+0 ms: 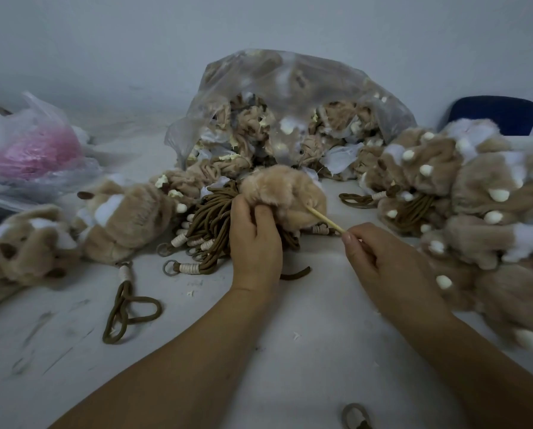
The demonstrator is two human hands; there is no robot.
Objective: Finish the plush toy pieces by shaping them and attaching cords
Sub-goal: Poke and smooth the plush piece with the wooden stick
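So from the head cam, middle of the frame: your left hand [254,239] has its fingers curled around the lower left side of a tan plush piece [283,190], holding it just above the table [259,351]. Your right hand [379,258] is pinching the near end of a thin wooden stick [325,218] between thumb and fingertips, and the far end of the stick goes into the plush on its right side. Right behind your left hand there's a bundle of brown cords [209,218] with pale wrapped ends and little rings, fanned out toward the left. One loose cord [129,305] lies looped in the lower left, a short cord scrap [296,273] sits between your wrists, and part of another cord loop [356,414] peeks in at the bottom edge. Top center is a big clear bag [283,97] stuffed with crumpled tan fabric pieces spilling out of its mouth. The right side is a heap of furry plush pieces [475,187] with white nubs, some cords tucked in among them. A few more plush pieces [125,218] lie at the left, and a plastic bag with something pink inside [33,150] sits in the upper left. A dark blue chair back [500,114] shows at the upper right.
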